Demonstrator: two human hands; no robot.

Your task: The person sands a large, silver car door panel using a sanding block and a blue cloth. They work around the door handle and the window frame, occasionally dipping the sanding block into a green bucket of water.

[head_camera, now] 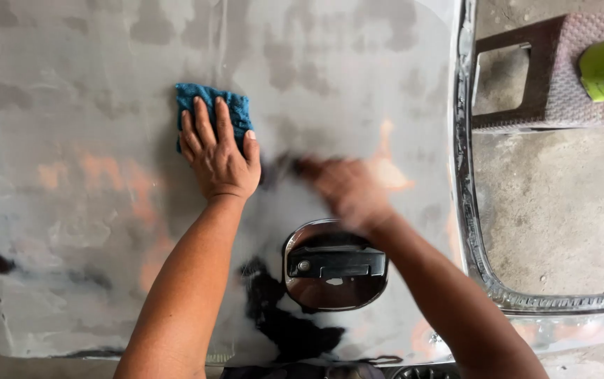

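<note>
Left hand (pixel 219 158) presses flat on blue cloth (pixel 212 105), covering its lower half.

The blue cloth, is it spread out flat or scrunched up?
Scrunched up: the blue cloth bunches in folds under the left hand, pressed flat against the grey door panel.

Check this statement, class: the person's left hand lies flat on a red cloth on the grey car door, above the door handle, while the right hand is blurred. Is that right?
Not quite. The cloth is blue, not red, as the head view shows. The rest holds: the left hand lies flat on it on the grey car door, above the door handle, and the right hand is blurred.
</note>
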